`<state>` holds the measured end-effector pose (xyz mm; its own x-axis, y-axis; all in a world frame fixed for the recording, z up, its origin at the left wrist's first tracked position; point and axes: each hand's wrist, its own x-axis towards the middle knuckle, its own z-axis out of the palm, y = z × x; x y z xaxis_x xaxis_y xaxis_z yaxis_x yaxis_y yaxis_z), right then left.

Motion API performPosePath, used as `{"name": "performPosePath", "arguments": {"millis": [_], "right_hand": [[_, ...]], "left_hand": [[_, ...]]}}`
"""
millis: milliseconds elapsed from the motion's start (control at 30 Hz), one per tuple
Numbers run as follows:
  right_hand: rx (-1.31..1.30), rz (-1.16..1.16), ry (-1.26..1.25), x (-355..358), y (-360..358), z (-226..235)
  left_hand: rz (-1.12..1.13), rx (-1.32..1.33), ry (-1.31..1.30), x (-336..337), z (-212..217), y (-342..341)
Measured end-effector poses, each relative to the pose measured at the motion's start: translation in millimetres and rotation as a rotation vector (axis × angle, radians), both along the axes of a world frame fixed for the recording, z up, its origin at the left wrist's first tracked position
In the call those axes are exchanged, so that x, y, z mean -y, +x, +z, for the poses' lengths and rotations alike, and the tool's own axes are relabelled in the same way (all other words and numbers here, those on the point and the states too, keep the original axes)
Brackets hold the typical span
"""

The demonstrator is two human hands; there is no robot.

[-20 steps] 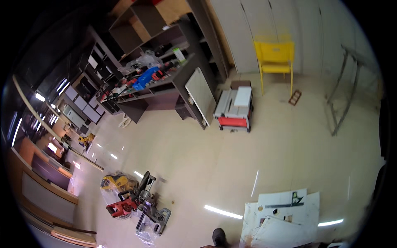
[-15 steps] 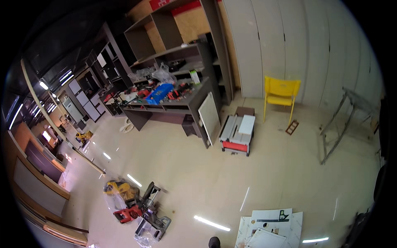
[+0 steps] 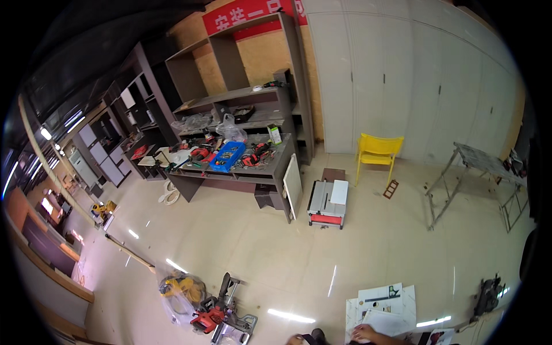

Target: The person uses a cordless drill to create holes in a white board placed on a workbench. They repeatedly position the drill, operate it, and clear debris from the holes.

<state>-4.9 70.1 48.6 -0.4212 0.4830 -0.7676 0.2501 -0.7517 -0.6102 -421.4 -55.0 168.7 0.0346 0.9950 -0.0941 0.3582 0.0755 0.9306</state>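
So compared to the earlier frame, both hands have popped up at the bottom edge, and the view has tipped up, so the floor stuff sits lower and more of the red banner (image 3: 253, 12) shows. The left hand (image 3: 295, 340) is cut off by the edge, next to a dark shoe (image 3: 318, 333), so can't tell if it's gripping or loose. Right hand (image 3: 363, 332) is over the near side of the white boards (image 3: 409, 305); fingers look a bit bent, but honestly can't tell if it's holding an edge or just hovering. The boards lie overlapped flat on the floor right in front of that hand, probably because flat is the steadiest way to keep loose sheets. Left of them is a red saw (image 3: 210, 317) with a metal base, also on the floor, and just behind it a yellow tool (image 3: 187, 284) in clear plastic, maybe to keep dust off. Further out, a table saw (image 3: 326, 208) has a white panel (image 3: 339, 192) lying on top, like it's doubling as a shelf. Beyond that: yellow chair (image 3: 379, 150) by the grey cabinets (image 3: 368, 75), and the dark workbench (image 3: 283, 175) with tools and a blue tray (image 3: 228, 157), likely corralling small bits.
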Motion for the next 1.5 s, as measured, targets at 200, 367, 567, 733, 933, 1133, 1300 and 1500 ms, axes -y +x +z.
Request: {"name": "performPosePath", "arguments": {"millis": [200,367,567,733,933,1133,1300,1500], "right_hand": [[0.497,0.471,0.246,8,106,84],[0.616,0.363,-0.012,9,84,99],[0.465,-0.101,-0.023,27,80,52],[0.503,-0.08,-0.132,-6,43,77],[0.601,-0.302,-0.087,-108,12,80],[0.609,-0.447,0.118,-329,-82,145],[0.555,-0.286,0.337,-491,-177,199],[0.527,-0.161,0.464,-595,-254,225]], "left_hand": [[0.144,-0.1,-0.479,-123,1,-82],[0.055,-0.272,-0.463,-259,74,-62],[-0.14,-0.372,-0.433,-349,94,26],[-0.089,-0.485,-0.47,-414,76,-48],[0.092,-0.703,-0.409,-528,25,-310],[0.023,-0.745,0.01,-805,87,-361],[0.152,-0.828,0.039,-982,151,-413],[0.44,-0.923,0.082,-1117,119,-462]]}}
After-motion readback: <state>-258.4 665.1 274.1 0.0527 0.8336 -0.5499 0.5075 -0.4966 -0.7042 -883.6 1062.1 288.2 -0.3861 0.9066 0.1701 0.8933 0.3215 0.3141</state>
